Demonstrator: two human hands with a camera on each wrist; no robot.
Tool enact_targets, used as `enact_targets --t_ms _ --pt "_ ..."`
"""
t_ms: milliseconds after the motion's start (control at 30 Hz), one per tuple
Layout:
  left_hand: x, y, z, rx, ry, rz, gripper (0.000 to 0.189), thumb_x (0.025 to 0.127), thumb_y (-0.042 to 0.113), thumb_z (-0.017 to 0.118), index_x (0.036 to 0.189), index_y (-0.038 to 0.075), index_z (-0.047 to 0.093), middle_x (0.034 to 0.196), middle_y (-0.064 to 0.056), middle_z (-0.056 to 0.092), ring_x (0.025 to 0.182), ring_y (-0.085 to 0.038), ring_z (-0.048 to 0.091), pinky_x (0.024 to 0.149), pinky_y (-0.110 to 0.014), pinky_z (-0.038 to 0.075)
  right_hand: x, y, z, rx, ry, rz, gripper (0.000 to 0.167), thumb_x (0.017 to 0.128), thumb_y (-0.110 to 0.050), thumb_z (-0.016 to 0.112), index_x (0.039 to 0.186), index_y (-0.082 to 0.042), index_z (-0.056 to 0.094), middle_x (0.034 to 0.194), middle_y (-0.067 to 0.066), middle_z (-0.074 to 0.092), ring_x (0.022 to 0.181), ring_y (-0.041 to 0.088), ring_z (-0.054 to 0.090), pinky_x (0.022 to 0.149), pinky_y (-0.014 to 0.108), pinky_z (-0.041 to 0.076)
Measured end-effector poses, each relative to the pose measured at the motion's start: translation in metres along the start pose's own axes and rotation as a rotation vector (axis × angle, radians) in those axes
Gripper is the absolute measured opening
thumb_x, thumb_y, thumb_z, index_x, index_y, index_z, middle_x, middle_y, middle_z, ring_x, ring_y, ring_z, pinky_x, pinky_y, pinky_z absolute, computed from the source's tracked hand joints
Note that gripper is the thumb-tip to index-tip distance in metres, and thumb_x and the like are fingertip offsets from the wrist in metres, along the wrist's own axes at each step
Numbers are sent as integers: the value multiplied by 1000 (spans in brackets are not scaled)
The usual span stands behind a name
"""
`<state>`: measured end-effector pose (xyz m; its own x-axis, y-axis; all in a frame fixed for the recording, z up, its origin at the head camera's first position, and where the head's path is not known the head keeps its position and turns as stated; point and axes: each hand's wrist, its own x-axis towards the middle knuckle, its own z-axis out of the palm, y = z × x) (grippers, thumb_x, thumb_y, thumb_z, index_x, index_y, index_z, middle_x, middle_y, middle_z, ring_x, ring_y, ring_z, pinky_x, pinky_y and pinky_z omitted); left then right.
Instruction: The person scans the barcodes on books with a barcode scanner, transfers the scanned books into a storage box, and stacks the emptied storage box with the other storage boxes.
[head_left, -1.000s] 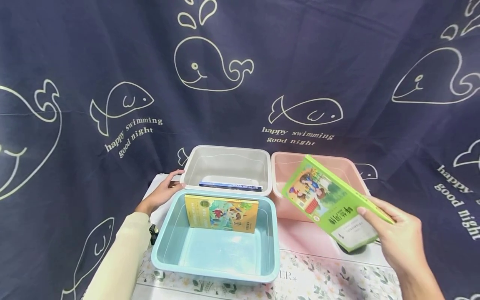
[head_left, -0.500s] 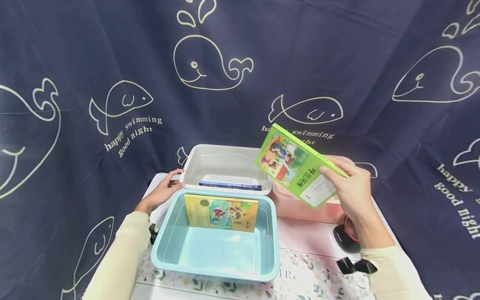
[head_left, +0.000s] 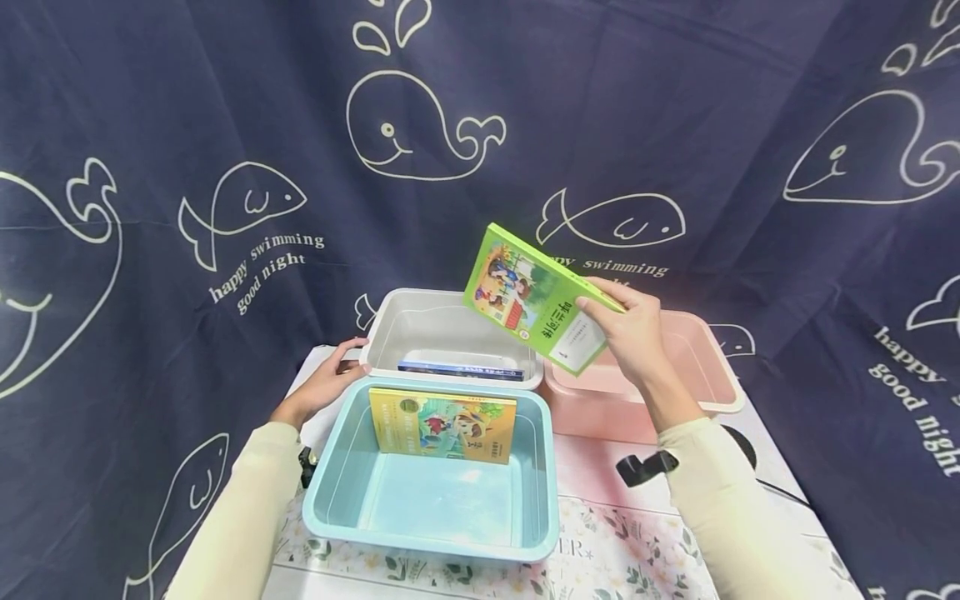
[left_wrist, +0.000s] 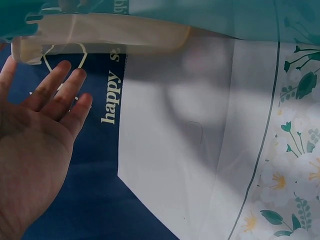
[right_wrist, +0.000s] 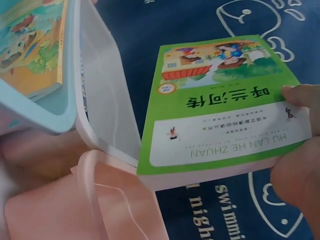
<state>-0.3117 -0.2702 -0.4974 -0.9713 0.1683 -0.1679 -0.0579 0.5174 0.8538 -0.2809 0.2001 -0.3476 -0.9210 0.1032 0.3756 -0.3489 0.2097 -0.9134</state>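
My right hand [head_left: 633, 325] grips a green paperback book [head_left: 536, 304] by its spine-side corner, thumb on the cover. It holds the book tilted over the right end of the grey bin [head_left: 450, 293] and the near left of the pink bin [head_left: 637, 412]. The right wrist view shows the book's illustrated cover [right_wrist: 220, 100] close up. My left hand [head_left: 330, 379] is at the grey bin's left end, fingers at its rim; in the left wrist view its fingers extend loosely, palm visible. A blue book [head_left: 461, 371] lies low inside the grey bin.
A light-blue bin [head_left: 431, 546] stands in front of the grey one, with a yellow picture book [head_left: 442, 427] leaning on its far wall. A floral cloth [head_left: 622, 550] covers part of the white table. A dark round object [head_left: 741, 448] sits behind the right forearm.
My right hand has carried the green book leftward and up, from over the pink bin toward the grey bin. The left hand has stayed at the grey bin's end.
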Motion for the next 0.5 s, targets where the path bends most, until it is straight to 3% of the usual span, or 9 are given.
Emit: enact_targets --t_ms 267,500 --pt "1 0 0 6 -6 9 66 107 39 56 163 27 23 150 -27 53 139 -43 53 116 -64 38 24 11 32 52 -62 0 38 90 -7 78 127 -2 72 93 -12 77 77 10 75 67 30 64" --pt "1 0 0 -9 -1 -1 64 107 39 56 162 28 25 150 -26 53 138 -43 53 117 -64 38 34 23 55 45 -111 2 36 91 -6 76 127 -3 72 113 25 76 81 11 75 71 28 63"
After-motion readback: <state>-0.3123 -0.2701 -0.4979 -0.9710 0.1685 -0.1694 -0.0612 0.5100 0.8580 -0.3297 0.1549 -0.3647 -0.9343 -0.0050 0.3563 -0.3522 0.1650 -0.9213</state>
